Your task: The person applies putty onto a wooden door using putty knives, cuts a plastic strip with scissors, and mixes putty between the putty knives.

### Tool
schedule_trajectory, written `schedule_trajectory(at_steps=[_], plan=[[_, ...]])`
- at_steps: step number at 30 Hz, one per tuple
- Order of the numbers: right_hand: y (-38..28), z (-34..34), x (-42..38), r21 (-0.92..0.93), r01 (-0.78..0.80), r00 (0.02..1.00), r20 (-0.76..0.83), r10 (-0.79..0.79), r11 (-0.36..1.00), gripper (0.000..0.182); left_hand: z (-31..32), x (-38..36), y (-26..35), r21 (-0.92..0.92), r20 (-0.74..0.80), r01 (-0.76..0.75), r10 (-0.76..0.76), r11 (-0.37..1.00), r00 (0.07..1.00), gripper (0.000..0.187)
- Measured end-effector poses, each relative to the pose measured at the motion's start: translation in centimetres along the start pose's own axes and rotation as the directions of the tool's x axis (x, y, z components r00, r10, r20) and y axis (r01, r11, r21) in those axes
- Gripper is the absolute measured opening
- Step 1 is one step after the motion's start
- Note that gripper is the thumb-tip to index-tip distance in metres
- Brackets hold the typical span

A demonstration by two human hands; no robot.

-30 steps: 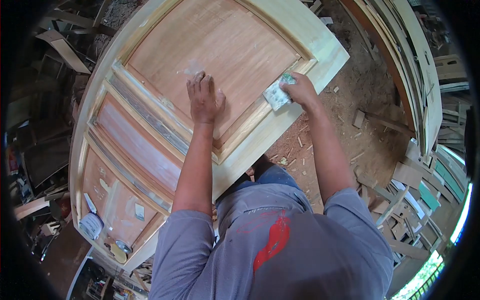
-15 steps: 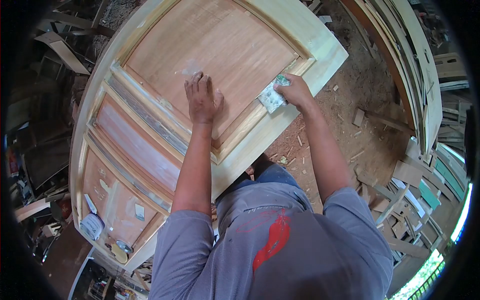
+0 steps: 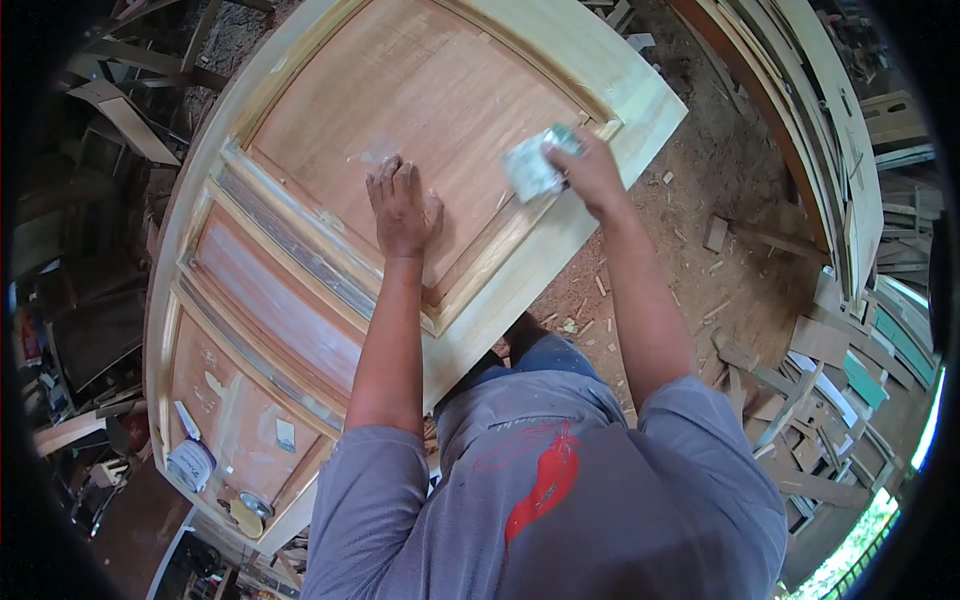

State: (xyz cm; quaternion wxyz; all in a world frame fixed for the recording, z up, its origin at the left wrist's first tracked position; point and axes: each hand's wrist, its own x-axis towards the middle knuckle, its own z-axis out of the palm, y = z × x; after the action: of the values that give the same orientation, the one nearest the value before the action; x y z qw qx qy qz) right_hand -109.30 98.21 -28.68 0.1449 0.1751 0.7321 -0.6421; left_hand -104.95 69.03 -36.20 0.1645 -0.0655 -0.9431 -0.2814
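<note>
A large panelled wooden door [image 3: 560,235] lies flat in front of me. My left hand [image 3: 403,212] rests palm down on its upper panel, fingers spread and holding nothing. My right hand [image 3: 590,172] grips a dusty white-and-green folded piece of sandpaper [image 3: 530,168] over the moulding at the panel's right side. The sandpaper is slightly blurred, and the fingers beneath it are hidden. Pale filler smears mark the panel near my left fingertips.
A tub with a dark-lettered label [image 3: 190,465], a round tin [image 3: 256,504] and a small paper packet [image 3: 285,434] sit on the door's lower-left panel. Long curved boards [image 3: 800,130] stand at the right. Wood scraps [image 3: 716,234] litter the dirt floor.
My right hand has shifted up and a little left with the sandpaper, from the door's edge moulding inward. My left hand stays on the panel.
</note>
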Motion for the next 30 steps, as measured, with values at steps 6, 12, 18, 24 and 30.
schedule_trajectory(at_steps=[6,12,18,24,30], plan=[[-1.5,-0.8,-0.7,-0.317,0.104,0.984,0.169,-0.052,0.943,0.031,-0.2,0.0,0.2,-0.006,0.009,-0.004,0.004,1.000,1.000,0.053],[-0.5,3.8,-1.3,-0.584,0.392,0.920,0.273,-0.282,0.711,0.022,-0.2,0.1,0.1,-0.018,0.008,0.008,-0.008,1.000,1.000,0.054],[-4.3,4.7,-3.1,-0.685,0.387,0.910,0.178,-0.374,0.617,0.017,0.5,-1.0,-1.1,0.004,-0.001,0.046,-0.046,0.999,0.999,0.057],[-1.5,4.2,-4.3,-0.645,0.454,0.865,0.154,-0.478,0.614,0.022,-2.8,-2.9,1.3,-0.124,-0.095,0.054,-0.067,0.991,0.993,0.047],[-1.7,4.0,-3.6,-0.665,0.405,0.873,0.076,-0.483,0.628,0.023,-2.7,-3.0,1.6,-0.142,-0.055,0.119,-0.128,0.983,0.990,0.043]])
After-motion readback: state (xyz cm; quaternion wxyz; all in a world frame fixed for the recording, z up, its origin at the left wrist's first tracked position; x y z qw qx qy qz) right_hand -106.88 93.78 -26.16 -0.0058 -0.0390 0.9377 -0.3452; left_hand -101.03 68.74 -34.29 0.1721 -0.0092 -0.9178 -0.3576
